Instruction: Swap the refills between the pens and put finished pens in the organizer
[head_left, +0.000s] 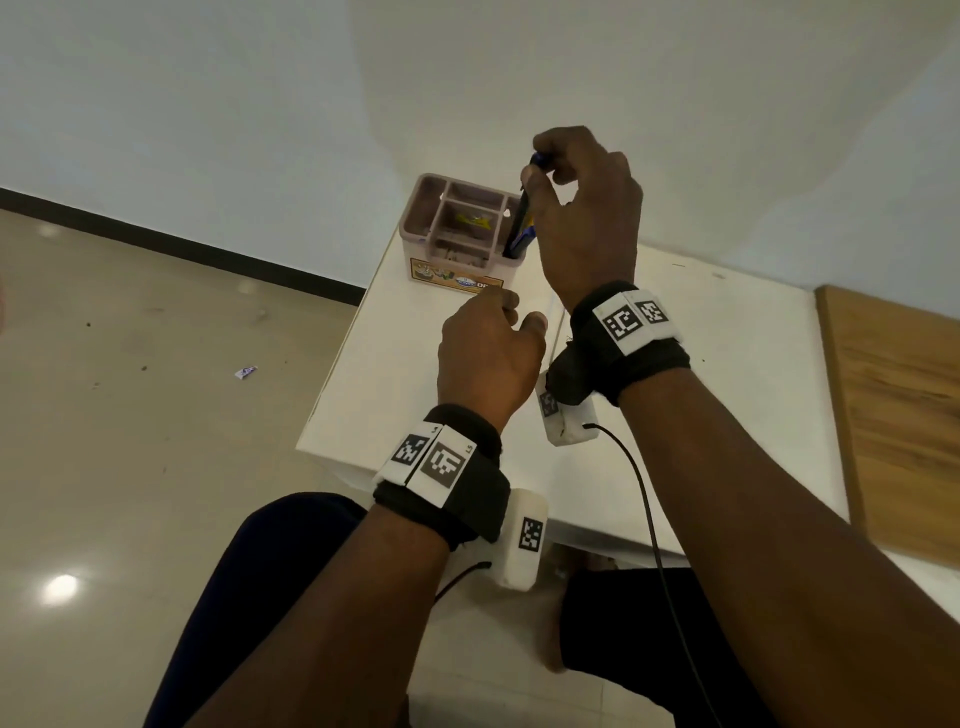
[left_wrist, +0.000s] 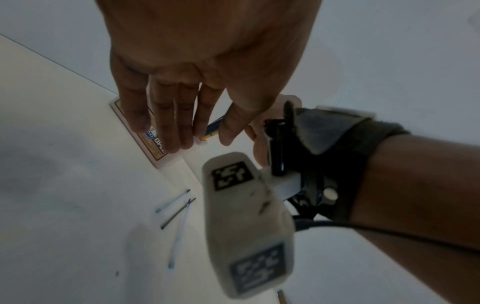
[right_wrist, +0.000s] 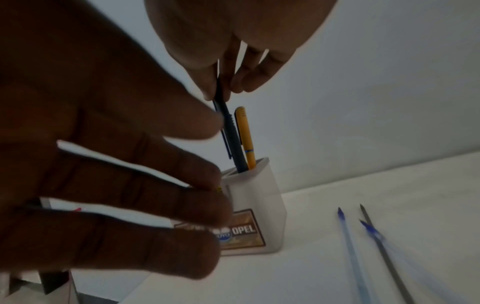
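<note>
A beige compartmented organizer with a printed label stands at the far left of the white table. My right hand pinches the top of a dark blue pen, which stands upright with its lower end inside the organizer's right-hand slot. A yellow pen stands in the same slot beside it. My left hand holds nothing; its fingers are straight, just in front of the label. Three loose refills lie on the table; the right wrist view shows two blue ones and a dark one.
The table's left edge drops to a tiled floor with a paper scrap. A wooden panel lies at the right. A black cable trails from my right wrist over the near edge. My knees are below the table.
</note>
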